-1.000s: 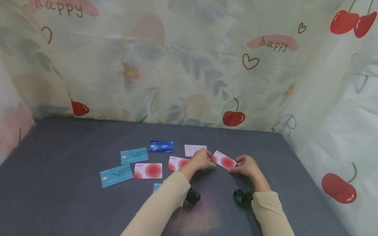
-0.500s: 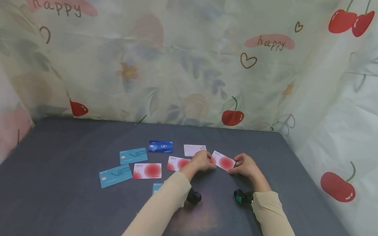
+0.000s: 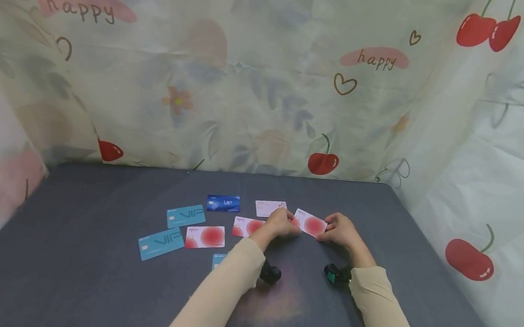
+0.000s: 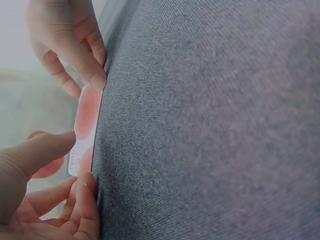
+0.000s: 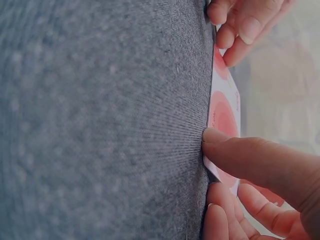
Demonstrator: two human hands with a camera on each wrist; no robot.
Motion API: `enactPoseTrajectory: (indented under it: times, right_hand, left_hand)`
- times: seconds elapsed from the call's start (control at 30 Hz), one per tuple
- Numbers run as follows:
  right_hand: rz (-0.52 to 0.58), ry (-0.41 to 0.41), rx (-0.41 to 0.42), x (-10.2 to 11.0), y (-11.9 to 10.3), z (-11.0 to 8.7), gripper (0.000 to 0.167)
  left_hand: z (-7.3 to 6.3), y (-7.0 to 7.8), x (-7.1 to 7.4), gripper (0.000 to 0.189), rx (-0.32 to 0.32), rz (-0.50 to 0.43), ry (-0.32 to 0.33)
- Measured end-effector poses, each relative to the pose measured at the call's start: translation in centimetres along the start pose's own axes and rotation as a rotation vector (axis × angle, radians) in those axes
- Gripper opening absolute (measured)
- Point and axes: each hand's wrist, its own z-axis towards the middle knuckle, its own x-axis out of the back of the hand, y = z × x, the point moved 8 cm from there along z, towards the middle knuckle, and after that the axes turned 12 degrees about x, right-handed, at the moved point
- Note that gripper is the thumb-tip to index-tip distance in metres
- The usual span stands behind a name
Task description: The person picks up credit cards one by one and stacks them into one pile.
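A white card with red circles point(image 3: 311, 224) lies aslant on the dark tabletop between both hands. At its right end my right hand point(image 3: 343, 230) pinches it, the thumb point(image 5: 230, 150) on the near edge and fingers beyond. My left hand point(image 3: 281, 223) touches the left end with its fingertips point(image 4: 86, 181), while its thumb point(image 4: 52, 147) appears raised off the card. Beside the left hand lie a pale pink card point(image 3: 269, 208) and another red-circled card point(image 3: 245, 226), partly covered by the wrist.
Left of the hands lie a dark blue VIP card point(image 3: 223, 203), a light blue card point(image 3: 186, 215), a second light blue card point(image 3: 161, 243) and a red-circled card point(image 3: 206, 236). The left sleeve point(image 3: 227, 281) partly hides another blue card point(image 3: 217, 260). A printed curtain point(image 3: 256, 121) borders the table point(image 3: 89, 284).
The view shifts slightly with the head. Both hands and the card between them stay almost still, with the left hand a touch closer to the card.
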Motion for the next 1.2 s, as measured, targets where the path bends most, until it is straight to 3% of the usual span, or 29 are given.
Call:
enactPoseTrajectory:
  times: [0.1, 0.17, 0.3, 0.4, 0.47, 0.57, 0.63, 0.7, 0.73, 0.8, 0.97, 1.03, 1.07, 1.13, 1.2]
  right_hand:
    - [-0.008, 0.010, 0.003, 0.1, -0.2, -0.1, 0.055]
    - [-0.011, 0.016, 0.004, 0.1, -0.3, -0.2, 0.055]
    - [-0.002, 0.023, 0.011, 0.2, -0.5, -0.2, 0.055]
    - [0.008, 0.026, 0.025, 0.2, -0.8, -0.3, 0.054]
    - [0.013, 0.031, 0.041, 0.3, -1.1, -0.3, 0.054]
    - [0.017, 0.034, 0.063, 0.3, -1.5, -0.5, 0.054]
    - [0.012, 0.034, 0.089, 0.4, -1.8, -0.6, 0.054]
    - [0.007, 0.038, 0.105, 0.4, -2.1, -0.7, 0.054]
    - [0.006, 0.041, 0.114, 0.3, -2.3, -0.7, 0.054]
    - [0.006, 0.044, 0.133, 0.3, -2.7, -0.8, 0.054]
    - [0.035, 0.037, 0.144, -0.1, -3.6, -0.9, 0.054]
    - [0.045, 0.035, 0.143, -0.3, -3.9, -1.0, 0.054]
    - [0.048, 0.034, 0.145, -0.4, -4.1, -1.1, 0.054]
    - [0.060, 0.034, 0.153, -0.6, -4.4, -1.2, 0.054]
    - [0.073, 0.035, 0.159, -0.8, -4.8, -1.3, 0.053]
  left_hand:
    - [0.2, -0.1, 0.0, 0.030, 0.007, -0.032, 0.005]
    - [0.6, -0.2, 0.0, 0.030, -0.016, 0.002, 0.047]
    - [6.1, -2.7, -1.8, 0.035, -0.075, 0.013, 0.075]
    - [8.5, -4.1, -2.5, 0.037, -0.059, -0.052, 0.013]
    - [7.4, -3.8, -1.9, 0.039, -0.022, -0.078, -0.021]
    - [6.3, -3.4, -1.2, 0.043, -0.059, -0.092, -0.033]
    - [6.3, -3.6, -0.9, 0.044, -0.085, -0.075, -0.038]
    - [7.1, -4.0, -1.0, 0.049, -0.157, -0.063, -0.009]
    - [6.9, -4.1, -0.9, 0.047, -0.124, -0.063, -0.025]
    - [6.6, -4.2, -0.6, 0.048, -0.137, -0.078, -0.025]
    - [3.3, -3.3, 1.1, 0.048, -0.070, -0.116, -0.064]
    - [4.1, -4.0, 1.1, 0.049, -0.144, -0.138, -0.042]
    - [4.7, -4.5, 0.9, 0.049, -0.150, -0.140, -0.039]
    - [6.8, -6.2, 0.3, 0.047, -0.148, -0.137, -0.029]
    - [9.8, -8.2, -0.6, 0.047, -0.194, -0.135, 0.002]
